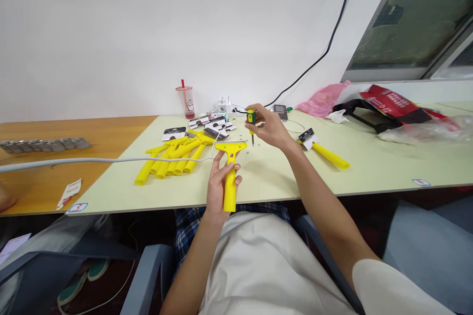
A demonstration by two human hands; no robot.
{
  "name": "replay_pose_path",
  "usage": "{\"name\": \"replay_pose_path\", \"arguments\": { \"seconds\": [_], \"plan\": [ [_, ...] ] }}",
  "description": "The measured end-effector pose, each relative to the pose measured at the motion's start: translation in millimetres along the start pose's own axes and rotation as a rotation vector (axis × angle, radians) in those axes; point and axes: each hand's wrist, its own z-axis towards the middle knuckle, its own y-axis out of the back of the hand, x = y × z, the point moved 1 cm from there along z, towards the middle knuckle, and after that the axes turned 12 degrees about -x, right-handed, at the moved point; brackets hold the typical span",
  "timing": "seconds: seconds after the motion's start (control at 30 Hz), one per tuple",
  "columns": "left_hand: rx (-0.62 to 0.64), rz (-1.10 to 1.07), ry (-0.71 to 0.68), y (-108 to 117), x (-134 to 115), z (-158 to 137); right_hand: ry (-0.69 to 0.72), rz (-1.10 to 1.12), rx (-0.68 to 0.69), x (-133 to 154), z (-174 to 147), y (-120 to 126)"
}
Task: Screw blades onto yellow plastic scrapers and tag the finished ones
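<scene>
Head view: yellow scraper (230,189) just below frame centre, head above the left hand's (217,184) grip, handle extending below; fingers curled round its upper handle. Right hand (272,127), upper right of it, pinches a green-and-yellow screwdriver (252,117), tip down. More scrapers (181,152) lie left on the surface (266,177).

The yellow T-shaped plastic scraper (230,184) is looking smooth; the flat pale-green laminate-looking worktop (271,177) is appearing matt

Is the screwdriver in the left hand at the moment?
No: the right hand holds the screwdriver, while the left hand grips a yellow scraper.
</scene>
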Motion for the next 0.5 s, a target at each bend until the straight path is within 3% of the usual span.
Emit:
{"name": "replay_pose_path", "arguments": {
  "seconds": [0.3,0.5],
  "plan": [
    [-0.095,-0.002,0.041,7.0,2.6,9.5,-0.052,0.189,-0.274,12.8,0.6,5.0],
    [-0.093,-0.018,0.063,7.9,2.0,10.1,-0.092,0.320,-0.289,12.3,1.9,6.1]
  ]
}}
